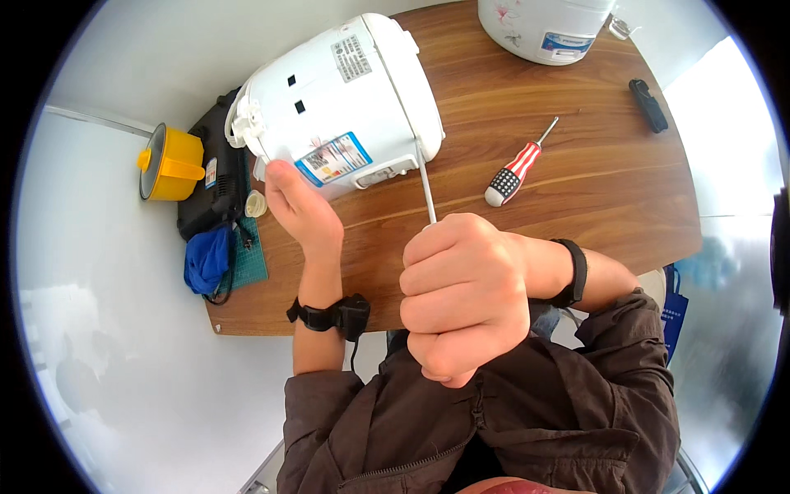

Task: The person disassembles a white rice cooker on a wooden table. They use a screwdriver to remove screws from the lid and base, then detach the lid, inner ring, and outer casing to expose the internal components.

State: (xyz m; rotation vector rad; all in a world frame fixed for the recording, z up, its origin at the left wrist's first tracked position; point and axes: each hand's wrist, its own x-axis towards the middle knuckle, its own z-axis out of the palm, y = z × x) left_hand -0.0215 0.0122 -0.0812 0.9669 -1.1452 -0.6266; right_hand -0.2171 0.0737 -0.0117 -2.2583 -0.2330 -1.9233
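Note:
A white electric pot lies on its side on the wooden table, with stickers on its body and its round base toward the right. My left hand is at its lower left end, beside the white spout part, thumb up and other fingers mostly hidden; it seems to steady the pot. My right hand is closed in a fist around a screwdriver. Its handle is hidden in the fist, while the thin metal shaft reaches up to the pot's base edge.
A screwdriver with a red, white and black handle lies to the right. Farther back are a white floral container and a small black object. Left stand a black case, a yellow pot and a blue cloth bundle.

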